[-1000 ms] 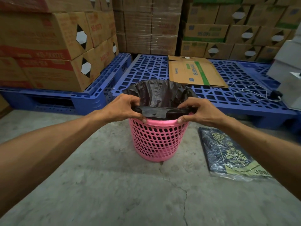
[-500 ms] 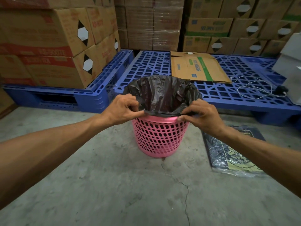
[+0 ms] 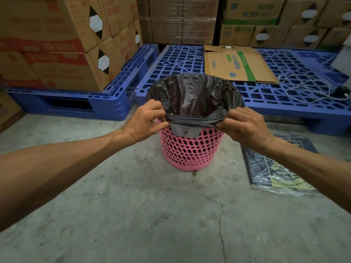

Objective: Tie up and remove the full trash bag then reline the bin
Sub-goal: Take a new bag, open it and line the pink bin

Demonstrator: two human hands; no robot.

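A pink perforated bin (image 3: 190, 150) stands on the concrete floor in the middle of the view. A black trash bag (image 3: 191, 93) sits in it, its mouth standing open above the rim. My left hand (image 3: 146, 121) pinches the near edge of the bag at the bin's left side. My right hand (image 3: 245, 126) pinches the same edge at the right side. The edge is stretched taut between both hands, and a flap of it hangs over the front of the bin. The inside of the bag is dark, so its contents are hidden.
A flat pack of dark bags (image 3: 273, 169) lies on the floor right of the bin. Blue plastic pallets (image 3: 171, 61) run behind, with stacked cardboard boxes (image 3: 57, 44) at left, a flattened carton (image 3: 237, 63) and a white cable (image 3: 307, 90) on them.
Both hands have lifted the near edge of the bag up off the bin's rim and pulled it tight; a flap now hangs over the front. The view has moved closer.
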